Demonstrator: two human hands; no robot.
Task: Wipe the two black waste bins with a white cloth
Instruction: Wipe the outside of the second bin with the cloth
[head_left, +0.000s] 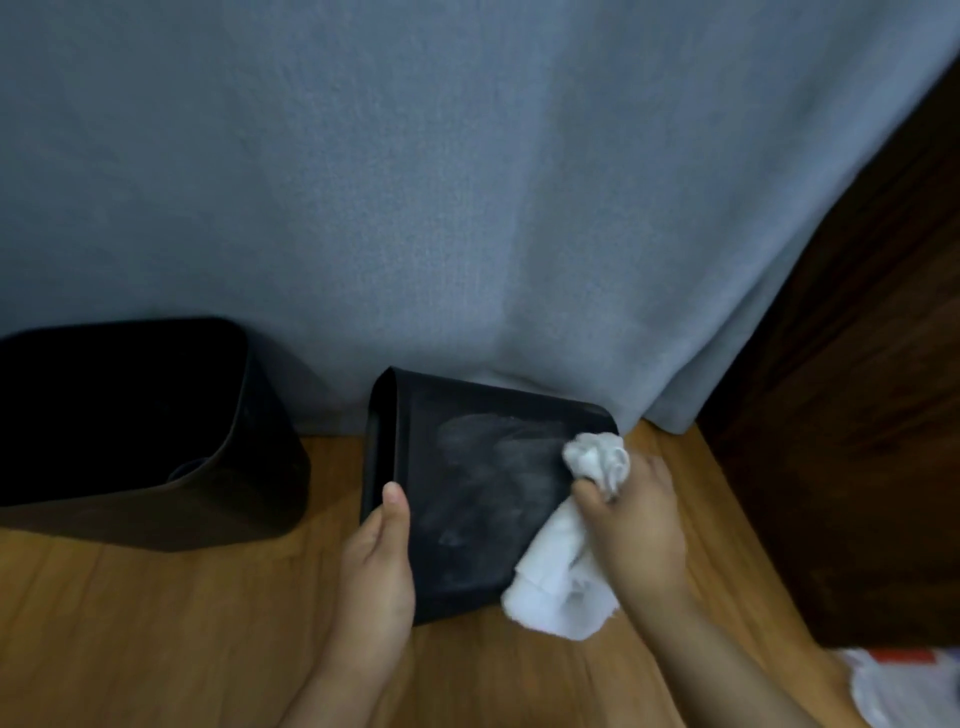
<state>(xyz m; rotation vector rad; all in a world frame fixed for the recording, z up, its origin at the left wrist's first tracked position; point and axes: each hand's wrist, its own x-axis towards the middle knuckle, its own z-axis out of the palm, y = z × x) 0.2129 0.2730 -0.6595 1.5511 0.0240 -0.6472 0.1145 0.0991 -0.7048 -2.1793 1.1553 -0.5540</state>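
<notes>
Bin (478, 493) tipped on floor before curtain (467, 182) | left hand (376, 561) grips its edge | right hand (631, 519) clutches cloth (561, 577) at its right corner | risk: bin sliding under pressure; second bin (145, 431) left, apparently unwiped.

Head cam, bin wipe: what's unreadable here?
- Left bin: inside too dark; left side cut by the frame edge.
- Tipped bin: underside and opening face away.
- Left hand: fingers hidden behind that bin.
- Cloth: part bunched inside the right hand.
- White item: cut off bottom right, blurred.
</notes>
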